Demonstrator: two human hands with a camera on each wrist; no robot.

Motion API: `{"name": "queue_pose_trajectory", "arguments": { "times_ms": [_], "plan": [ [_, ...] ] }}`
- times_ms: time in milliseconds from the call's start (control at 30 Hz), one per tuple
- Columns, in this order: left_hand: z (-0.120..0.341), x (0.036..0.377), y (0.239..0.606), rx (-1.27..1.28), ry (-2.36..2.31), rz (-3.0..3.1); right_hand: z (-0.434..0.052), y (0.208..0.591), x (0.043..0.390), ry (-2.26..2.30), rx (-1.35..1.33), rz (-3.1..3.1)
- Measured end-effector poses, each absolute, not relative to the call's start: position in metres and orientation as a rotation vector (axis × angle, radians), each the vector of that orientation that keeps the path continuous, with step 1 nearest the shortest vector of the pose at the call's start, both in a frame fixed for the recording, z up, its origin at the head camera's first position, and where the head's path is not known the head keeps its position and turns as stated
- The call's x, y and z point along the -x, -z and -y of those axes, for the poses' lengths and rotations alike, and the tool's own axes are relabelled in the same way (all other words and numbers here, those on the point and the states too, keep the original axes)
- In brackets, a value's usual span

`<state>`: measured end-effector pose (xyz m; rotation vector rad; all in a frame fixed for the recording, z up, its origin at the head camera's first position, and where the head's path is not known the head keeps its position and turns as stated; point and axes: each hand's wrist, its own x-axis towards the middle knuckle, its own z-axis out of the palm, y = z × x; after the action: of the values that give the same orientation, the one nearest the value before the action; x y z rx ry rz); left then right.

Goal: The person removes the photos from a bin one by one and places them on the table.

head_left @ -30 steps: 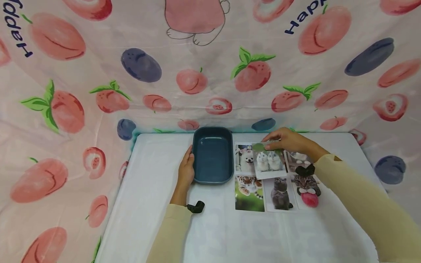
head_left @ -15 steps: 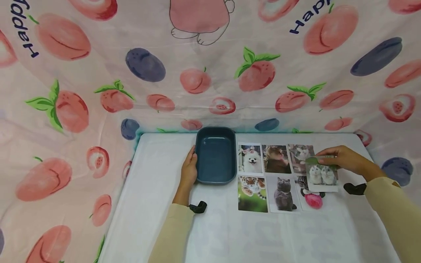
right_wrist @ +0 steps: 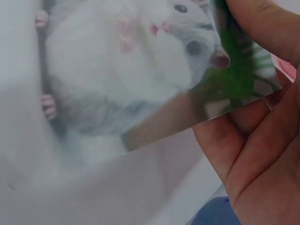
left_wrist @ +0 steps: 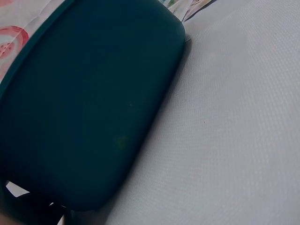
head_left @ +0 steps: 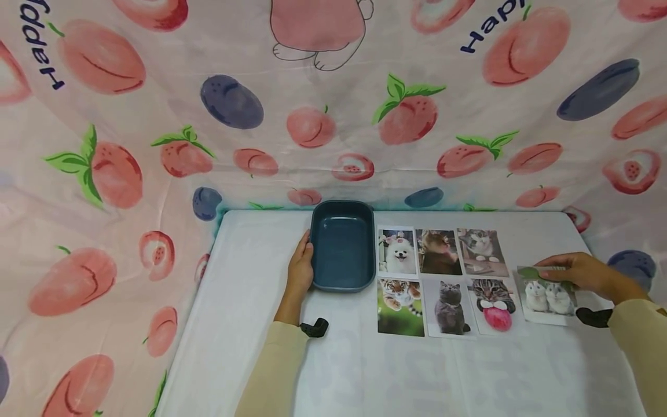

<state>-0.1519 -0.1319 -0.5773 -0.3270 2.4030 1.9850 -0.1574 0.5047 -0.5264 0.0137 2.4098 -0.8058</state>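
Observation:
In the head view my right hand [head_left: 591, 275] pinches the top edge of a photo card [head_left: 551, 302] showing two white-and-grey hamsters. The right wrist view shows the thumb [right_wrist: 269, 23] on the face of this photo card [right_wrist: 140, 61], with fingers behind it. The card is just right of a cat card with a pink ball [head_left: 495, 310]. My left hand [head_left: 300, 269] rests along the left side of a deep teal rectangular dish [head_left: 344, 255]; its fingers lie against the outside, partly hidden by the rim. Only the dish's outer wall [left_wrist: 93, 103] fills the left wrist view.
More animal cards lie in two rows right of the dish: a white dog card [head_left: 398, 252], a brown animal card [head_left: 439, 253], a cat card [head_left: 480, 252], a tiger card [head_left: 400, 315] and a grey cat card [head_left: 449, 307]. A fruit-print curtain [head_left: 333, 87] borders the white table [head_left: 417, 376].
My right hand has carried the hamster card from over the top-row cards to the right and down, uncovering the brown animal and cat cards. My left hand stays against the dish.

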Motion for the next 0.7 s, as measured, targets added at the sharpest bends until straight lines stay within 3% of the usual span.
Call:
{"name": "queue_pose_trajectory", "arguments": {
  "times_ms": [700],
  "plan": [
    [0.133,0.152,0.577,0.3,-1.984,-2.425,-0.495,0.54,0.153,0.674,0.111,-2.625]
  ]
}}
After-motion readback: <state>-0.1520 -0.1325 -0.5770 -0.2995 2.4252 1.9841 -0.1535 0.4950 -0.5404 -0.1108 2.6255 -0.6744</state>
